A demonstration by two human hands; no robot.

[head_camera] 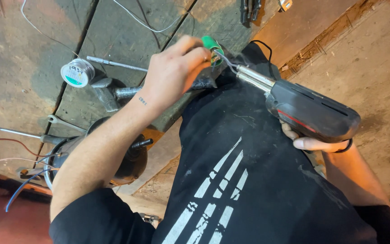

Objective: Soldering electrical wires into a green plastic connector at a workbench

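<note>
At the far left of the wooden table (19,68) I see a few loose wires in red, white and blue (10,149), and a thin metal rod lying near them. A little more to the right stands a small spool of solder wire (77,72) with a white and green face, and just beside it rest a metal wrench (64,123) and a dark round motor-like part (132,158) at the table edge. Next comes my left hand (172,72), which reaches up across the table; its fingers are pressed together in a pinch on a small green component (212,47), with thin leads or wires coming out of it. This green component is held above the table edge, near the top middle of the view, over my black shirt (244,180) with white stripes. The bent wire tip of the soldering gun (310,110) touches, or almost touches, the component; I cannot tell which. Further right, my right hand (314,142) is wrapped closed around the black pistol body of this soldering gun from below. At the far right the rough floor (375,58) is visible.
</note>
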